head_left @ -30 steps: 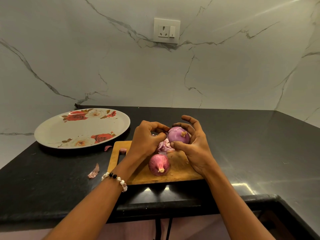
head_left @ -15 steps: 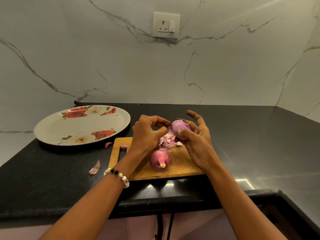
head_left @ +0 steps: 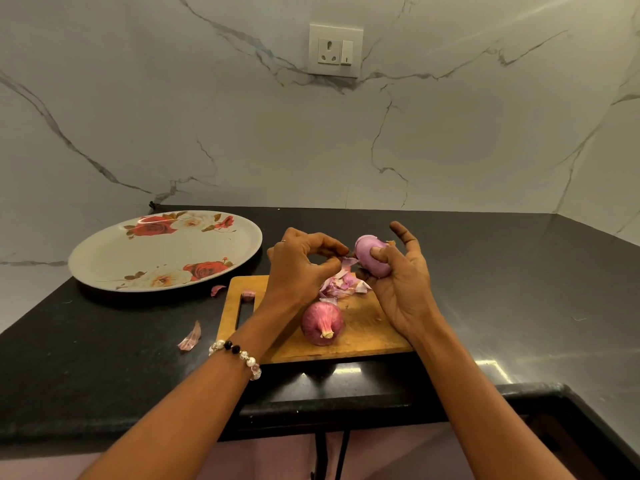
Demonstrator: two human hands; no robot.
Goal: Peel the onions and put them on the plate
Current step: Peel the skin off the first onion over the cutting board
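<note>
Right hand (head_left: pixel 398 289) gripping pale purple peeled onion (head_left: pixel 372 259) above wooden cutting board (head_left: pixel 363 336); left hand (head_left: pixel 299 268) pinching papery pink peel strip (head_left: pixel 348 260); floral oval plate (head_left: pixel 104 265) nearby

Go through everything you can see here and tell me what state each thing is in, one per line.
Held onion: mostly peeled, gripped by the right hand.
Left hand: pinching a strip of skin.
Second onion: unpeeled, lying on the cutting board.
Peel pile: loose on the board.
Plate: no onions on it.
Peel scrap: lying on the counter.
</note>
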